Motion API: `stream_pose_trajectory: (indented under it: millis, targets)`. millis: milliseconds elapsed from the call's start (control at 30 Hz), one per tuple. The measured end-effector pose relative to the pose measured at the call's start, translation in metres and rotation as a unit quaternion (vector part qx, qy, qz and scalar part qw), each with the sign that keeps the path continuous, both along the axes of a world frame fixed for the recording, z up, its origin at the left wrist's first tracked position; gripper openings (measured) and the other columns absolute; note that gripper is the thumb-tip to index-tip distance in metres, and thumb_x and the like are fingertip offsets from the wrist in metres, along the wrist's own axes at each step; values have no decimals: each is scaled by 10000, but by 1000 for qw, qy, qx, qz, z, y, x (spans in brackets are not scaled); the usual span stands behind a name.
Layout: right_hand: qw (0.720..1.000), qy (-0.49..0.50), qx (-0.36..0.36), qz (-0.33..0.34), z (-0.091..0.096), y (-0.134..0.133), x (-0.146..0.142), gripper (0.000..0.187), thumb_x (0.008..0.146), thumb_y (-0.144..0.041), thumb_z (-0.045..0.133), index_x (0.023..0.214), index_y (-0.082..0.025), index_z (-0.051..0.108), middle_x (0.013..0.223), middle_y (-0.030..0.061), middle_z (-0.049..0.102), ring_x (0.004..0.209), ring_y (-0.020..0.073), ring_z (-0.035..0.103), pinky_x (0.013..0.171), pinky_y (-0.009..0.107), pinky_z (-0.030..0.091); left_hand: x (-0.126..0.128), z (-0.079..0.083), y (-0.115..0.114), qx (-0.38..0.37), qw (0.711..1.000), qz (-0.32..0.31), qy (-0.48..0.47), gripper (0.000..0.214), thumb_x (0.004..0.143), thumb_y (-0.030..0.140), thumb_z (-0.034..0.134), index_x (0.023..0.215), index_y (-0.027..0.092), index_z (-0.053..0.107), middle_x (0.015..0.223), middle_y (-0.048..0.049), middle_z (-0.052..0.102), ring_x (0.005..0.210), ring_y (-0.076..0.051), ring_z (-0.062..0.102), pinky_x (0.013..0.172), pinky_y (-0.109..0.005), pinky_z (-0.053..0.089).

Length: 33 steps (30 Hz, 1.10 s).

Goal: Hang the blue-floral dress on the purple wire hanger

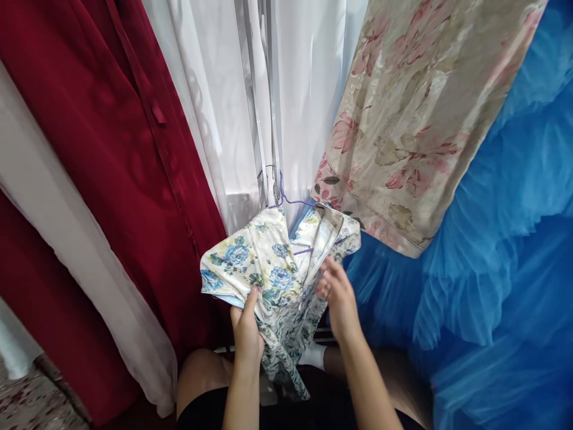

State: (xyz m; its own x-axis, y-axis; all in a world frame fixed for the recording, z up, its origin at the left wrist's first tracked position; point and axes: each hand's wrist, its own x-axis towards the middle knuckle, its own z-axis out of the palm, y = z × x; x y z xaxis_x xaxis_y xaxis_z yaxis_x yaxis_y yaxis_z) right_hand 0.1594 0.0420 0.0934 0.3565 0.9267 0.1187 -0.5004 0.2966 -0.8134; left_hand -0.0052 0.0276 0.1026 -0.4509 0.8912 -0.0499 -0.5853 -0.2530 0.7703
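Already hung: floral garment [275,263] on purple hanger [283,194], its 12 o'clock; opening [308,263] unclosed. I see left fingers [252,297] pinching fabric; right fingers [332,272], 4 o'clock, grip unclear.

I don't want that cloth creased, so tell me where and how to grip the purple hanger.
Best pinched, I'd judge, at the neck of the purple hanger, under its hook, coming from the front with the right hand. That part stands bare above the floral garment, while the ends run into its shoulders; the left hand holds the cloth.
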Motion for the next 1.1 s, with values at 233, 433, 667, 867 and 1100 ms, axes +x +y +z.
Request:
stream_pose_trajectory:
  millis: [233, 433, 667, 867, 1100]
  targets:
    - [977, -133, -30, 165, -73, -27, -51, 319, 882, -517, 679, 927, -205, 629, 806, 11, 615, 576, 120, 483, 552, 258, 398, -11, -5, 3, 7, 999, 3, 34, 443, 853, 209, 734, 1288, 231, 651, 1275, -72, 704, 1278, -268, 614, 1123, -409, 470]
    - [977, -164, -8, 133, -59, -22, -52, 331, 905, -504, 633, 786, -197, 603, 641, -12, 570, 531, 121, 438, 520, 251, 341, -10, -3, -6, 5, 999, -13, 44, 447, 831, 247, 757, 1266, 201, 664, 1257, -101, 706, 1246, -294, 630, 1068, -416, 516]
    - [979, -170, -18, 108, -46, -44, -30, 349, 858, -427, 663, 617, -182, 602, 480, -35, 471, 484, 113, 392, 522, 259, 288, -46, -26, 12, 80, 981, 123, 124, 466, 747, 236, 782, 1179, 186, 616, 1187, -101, 666, 1151, -270, 637, 1045, -421, 475]
    - [948, -239, -35, 207, -36, -51, -31, 335, 856, -436, 672, 650, -178, 617, 431, -38, 484, 407, 109, 385, 474, 253, 251, -40, -74, -8, 90, 905, 232, 344, 347, 775, 131, 643, 1101, 231, 578, 1164, -67, 585, 1116, -227, 562, 986, -350, 425]
    - [936, -249, -40, 248, -22, -57, -43, 351, 851, -431, 701, 632, -168, 620, 451, -15, 554, 404, 112, 460, 470, 236, 328, 20, -94, -41, 101, 897, -105, 418, 217, 892, 235, 602, 1105, 207, 574, 978, -61, 660, 907, -233, 630, 804, -326, 474]
